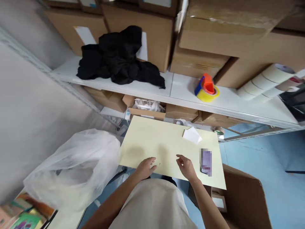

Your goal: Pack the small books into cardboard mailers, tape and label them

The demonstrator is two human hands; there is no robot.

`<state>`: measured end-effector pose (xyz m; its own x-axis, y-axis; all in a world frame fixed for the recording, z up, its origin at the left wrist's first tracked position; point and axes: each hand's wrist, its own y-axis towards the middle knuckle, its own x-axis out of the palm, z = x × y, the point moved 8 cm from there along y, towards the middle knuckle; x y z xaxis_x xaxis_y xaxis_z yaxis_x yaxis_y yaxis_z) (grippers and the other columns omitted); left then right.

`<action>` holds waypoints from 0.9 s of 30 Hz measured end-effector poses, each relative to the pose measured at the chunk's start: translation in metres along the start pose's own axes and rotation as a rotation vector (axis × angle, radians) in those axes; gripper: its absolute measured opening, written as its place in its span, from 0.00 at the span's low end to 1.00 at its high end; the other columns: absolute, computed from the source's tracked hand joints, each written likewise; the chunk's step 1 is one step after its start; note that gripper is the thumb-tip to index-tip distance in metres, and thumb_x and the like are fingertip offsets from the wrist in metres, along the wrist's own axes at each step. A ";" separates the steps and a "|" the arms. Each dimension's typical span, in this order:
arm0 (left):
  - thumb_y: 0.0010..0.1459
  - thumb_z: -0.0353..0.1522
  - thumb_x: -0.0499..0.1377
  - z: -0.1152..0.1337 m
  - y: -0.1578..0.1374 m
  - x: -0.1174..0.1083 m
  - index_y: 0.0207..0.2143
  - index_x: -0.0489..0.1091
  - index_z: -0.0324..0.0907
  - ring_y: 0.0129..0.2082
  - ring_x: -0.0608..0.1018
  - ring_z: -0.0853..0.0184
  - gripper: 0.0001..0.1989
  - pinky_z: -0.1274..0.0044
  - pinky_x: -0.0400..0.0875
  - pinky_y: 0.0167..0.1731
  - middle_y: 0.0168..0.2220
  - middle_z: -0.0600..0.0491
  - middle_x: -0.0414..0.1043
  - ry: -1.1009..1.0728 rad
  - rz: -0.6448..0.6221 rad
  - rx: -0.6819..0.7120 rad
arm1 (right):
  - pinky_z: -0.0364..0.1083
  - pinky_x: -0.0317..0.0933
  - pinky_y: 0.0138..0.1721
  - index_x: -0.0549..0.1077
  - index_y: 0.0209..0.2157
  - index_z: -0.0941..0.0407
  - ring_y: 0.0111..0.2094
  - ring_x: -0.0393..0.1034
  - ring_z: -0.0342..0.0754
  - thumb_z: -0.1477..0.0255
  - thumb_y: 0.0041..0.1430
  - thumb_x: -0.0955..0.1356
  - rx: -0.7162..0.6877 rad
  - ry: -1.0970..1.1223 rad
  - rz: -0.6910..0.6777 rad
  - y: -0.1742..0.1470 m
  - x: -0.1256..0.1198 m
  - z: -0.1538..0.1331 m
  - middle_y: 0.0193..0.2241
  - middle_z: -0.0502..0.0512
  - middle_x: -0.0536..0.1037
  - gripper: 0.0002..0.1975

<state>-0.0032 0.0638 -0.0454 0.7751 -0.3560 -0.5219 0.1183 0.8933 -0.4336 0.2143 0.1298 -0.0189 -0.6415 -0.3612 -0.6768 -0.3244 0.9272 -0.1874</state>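
My left hand [146, 168] hovers at the near edge of a pale yellow tabletop [152, 136], fingers and thumb apart, with nothing in it. To its right, my right hand [186, 167] is held over the same edge, its index finger stretched out and the thumb apart from it; no object shows in its grasp. Between the two hands a tiny dark speck [159, 163] lies on the tabletop. Just right of my right hand rests a blurred-out purple object [206, 162], perhaps a phone. Folded white paper [192, 135] lies farther back.
A white shelf [183, 87] behind the table bears black cloth [121, 57], a tape dispenser [207, 89], tape rolls [264, 82] and cardboard boxes [221, 35]. A translucent plastic bag [76, 168] bulges at the left. An open carton [245, 197] stands at the lower right.
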 end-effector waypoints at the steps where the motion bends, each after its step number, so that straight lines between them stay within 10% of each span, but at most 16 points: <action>1: 0.55 0.39 0.53 -0.009 -0.004 -0.010 0.51 0.66 0.40 0.44 0.76 0.60 0.22 0.72 0.67 0.44 0.47 0.44 0.73 0.000 0.034 -0.017 | 0.46 0.65 0.33 0.72 0.45 0.58 0.26 0.71 0.46 0.65 0.60 0.59 -0.036 -0.041 0.006 0.005 0.003 -0.012 0.29 0.56 0.78 0.18; 7: 0.57 0.35 0.49 -0.051 -0.034 -0.052 0.31 0.65 0.42 0.32 0.74 0.63 0.08 0.74 0.66 0.33 0.30 0.50 0.72 0.060 0.214 -0.127 | 0.43 0.62 0.31 0.74 0.43 0.56 0.27 0.72 0.46 0.64 0.61 0.59 -0.182 -0.246 -0.111 0.030 0.029 -0.053 0.26 0.53 0.78 0.17; 17: 0.53 0.33 0.53 -0.068 -0.129 -0.025 0.44 0.66 0.44 0.35 0.76 0.63 0.15 0.71 0.68 0.40 0.38 0.48 0.73 -0.184 0.546 -0.426 | 0.47 0.63 0.34 0.75 0.42 0.53 0.28 0.71 0.49 0.63 0.60 0.59 -0.411 -0.289 -0.539 0.050 0.098 -0.069 0.28 0.54 0.78 0.18; 27: 0.54 0.37 0.54 -0.107 -0.258 -0.024 0.44 0.69 0.45 0.36 0.76 0.60 0.15 0.70 0.68 0.40 0.38 0.48 0.75 -0.274 0.950 -0.647 | 0.45 0.63 0.37 0.74 0.45 0.53 0.31 0.72 0.48 0.65 0.58 0.62 -0.892 -0.190 -0.896 -0.021 0.218 -0.224 0.31 0.54 0.79 0.16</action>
<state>-0.1186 -0.1872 0.0001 0.4996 0.5174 -0.6948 -0.8527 0.4350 -0.2892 -0.0747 0.0097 -0.0032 0.1273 -0.7342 -0.6669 -0.9894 -0.0462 -0.1380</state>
